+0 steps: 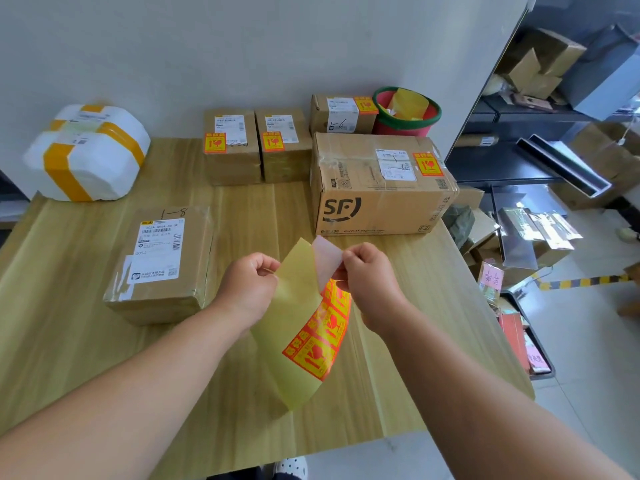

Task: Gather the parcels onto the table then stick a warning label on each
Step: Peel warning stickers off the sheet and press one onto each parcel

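Note:
My left hand [250, 284] pinches the top edge of a yellow backing sheet [294, 341] that carries several red-and-yellow warning labels [322, 337]. My right hand [367, 275] pinches one label [325, 259], peeled up with its pale back showing. A brown parcel marked 1-8 [162, 268] lies front left with no warning label visible. The big SF box [377, 185], two small brown boxes [232, 147] [284, 145] and a box [341, 114] at the back each bear a warning label. A white foam parcel [86, 154] with yellow tape sits far left.
The wooden table [69, 341] stands against a pale wall. A red basket with a green rim [407, 110] holds used backing paper at the back right. Dark shelves [519, 164] with cartons and clutter on the floor fill the right side.

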`<state>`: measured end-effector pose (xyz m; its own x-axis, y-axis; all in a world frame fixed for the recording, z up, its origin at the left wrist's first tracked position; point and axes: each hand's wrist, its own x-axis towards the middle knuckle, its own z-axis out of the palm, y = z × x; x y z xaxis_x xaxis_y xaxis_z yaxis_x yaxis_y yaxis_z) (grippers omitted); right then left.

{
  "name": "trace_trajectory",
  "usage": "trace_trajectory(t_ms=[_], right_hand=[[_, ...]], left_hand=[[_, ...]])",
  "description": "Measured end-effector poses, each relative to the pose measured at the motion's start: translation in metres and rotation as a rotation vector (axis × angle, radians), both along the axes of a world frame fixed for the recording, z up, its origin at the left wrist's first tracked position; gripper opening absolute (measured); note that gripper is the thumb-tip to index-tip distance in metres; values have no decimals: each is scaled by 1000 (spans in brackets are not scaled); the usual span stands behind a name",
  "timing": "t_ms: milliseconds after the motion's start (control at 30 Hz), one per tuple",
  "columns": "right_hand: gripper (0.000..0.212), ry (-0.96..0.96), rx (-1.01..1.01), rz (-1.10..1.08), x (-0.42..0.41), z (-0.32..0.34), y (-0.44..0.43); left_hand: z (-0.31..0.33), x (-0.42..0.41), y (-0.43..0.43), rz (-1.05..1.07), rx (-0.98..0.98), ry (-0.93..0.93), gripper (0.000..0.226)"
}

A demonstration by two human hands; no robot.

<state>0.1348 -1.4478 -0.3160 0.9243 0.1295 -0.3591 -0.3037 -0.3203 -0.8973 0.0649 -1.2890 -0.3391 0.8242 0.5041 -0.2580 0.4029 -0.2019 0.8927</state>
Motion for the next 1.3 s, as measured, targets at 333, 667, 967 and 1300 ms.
trace_trajectory(t_ms=[333,667,967,1300], right_hand=[[17,34,30,-352,39,-4,-25],[18,86,69,-201,16,-5,43],[17,122,261,-10,-18,20,130],[18,209,328,197,-46,32,197]], left_hand=[[-25,28,15,157,-19,171,26],[12,24,16,-237,443,-139,20],[29,-5,79,-132,363,-187,14],[33,-30,158,34,76,-159,15]])
